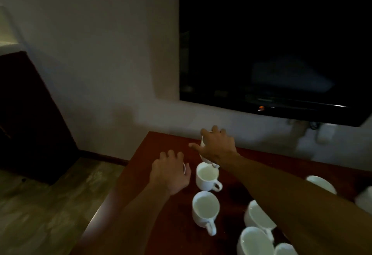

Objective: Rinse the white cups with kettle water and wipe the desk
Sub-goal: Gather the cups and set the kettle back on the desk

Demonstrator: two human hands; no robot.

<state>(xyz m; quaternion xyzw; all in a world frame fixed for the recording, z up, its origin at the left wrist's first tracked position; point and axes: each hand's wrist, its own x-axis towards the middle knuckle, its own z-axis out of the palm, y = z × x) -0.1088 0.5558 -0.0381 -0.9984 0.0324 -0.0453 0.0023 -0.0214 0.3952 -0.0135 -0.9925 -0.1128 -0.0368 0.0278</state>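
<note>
Seven white cups (pixel 205 208), two hands (pixel 170 172)

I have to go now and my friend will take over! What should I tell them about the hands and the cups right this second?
Right hand: grips a tilted white cup, tipping it over the upright cup just below, as if pouring into it.
Left hand: fingers curled round another cup, mostly hidden, on the desk.
Other cups: one upright cup nearer, and several more cups by the right forearm.
Done: rinsing seems under way; the two upright cups look to hold liquid.
Left: finish rinsing the rest, then wipe the desk. No kettle or cloth is in view.
</note>
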